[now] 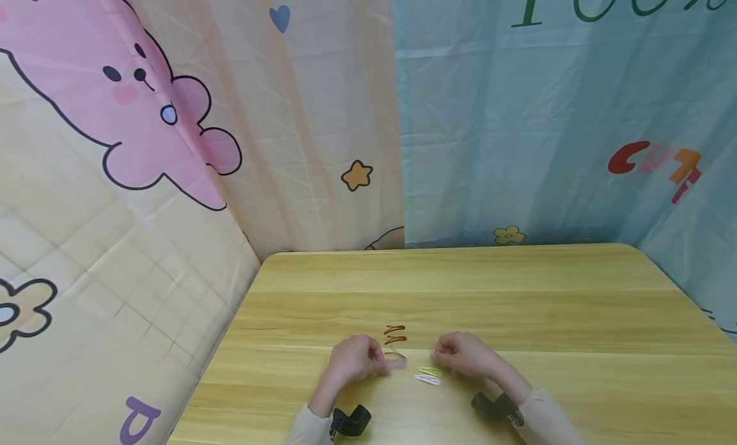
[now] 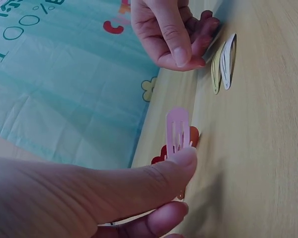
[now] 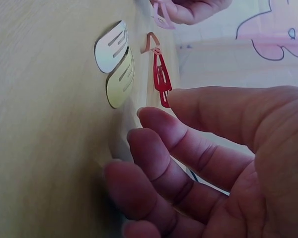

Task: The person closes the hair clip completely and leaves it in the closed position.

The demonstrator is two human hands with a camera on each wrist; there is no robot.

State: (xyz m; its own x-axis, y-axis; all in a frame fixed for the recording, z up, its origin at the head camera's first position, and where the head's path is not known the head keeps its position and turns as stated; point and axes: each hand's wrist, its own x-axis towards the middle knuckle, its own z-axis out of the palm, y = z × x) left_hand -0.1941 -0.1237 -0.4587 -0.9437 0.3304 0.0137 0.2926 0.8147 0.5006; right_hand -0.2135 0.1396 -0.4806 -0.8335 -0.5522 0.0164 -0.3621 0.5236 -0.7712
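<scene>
From the head view, the left hand (image 1: 358, 357) is up on the table (image 1: 518, 304), and its grip pinches the pink clip (image 1: 396, 364), which pokes out rightward, into the space between the two hands. The right hand (image 1: 465, 354) sits across from it, apart from that clip. Just on the near side of the right fingertips lie the yellow clip (image 1: 429, 371) and the white clip (image 1: 427, 380), side by side, long axes running roughly left to right; the right hand is the nearer one. Two reddish clips (image 1: 396, 338) lie beyond the pink one.

Over to the left wrist: thumb on the pink clip, slotted end clear of the grip, long axis aimed toward the right hand.

And the right wrist: fingers loosely bent, a narrow gap between thumb and forefinger, nothing visible in that grip. Yellow and white lie beyond the fingertips, close together, not touched.
</scene>
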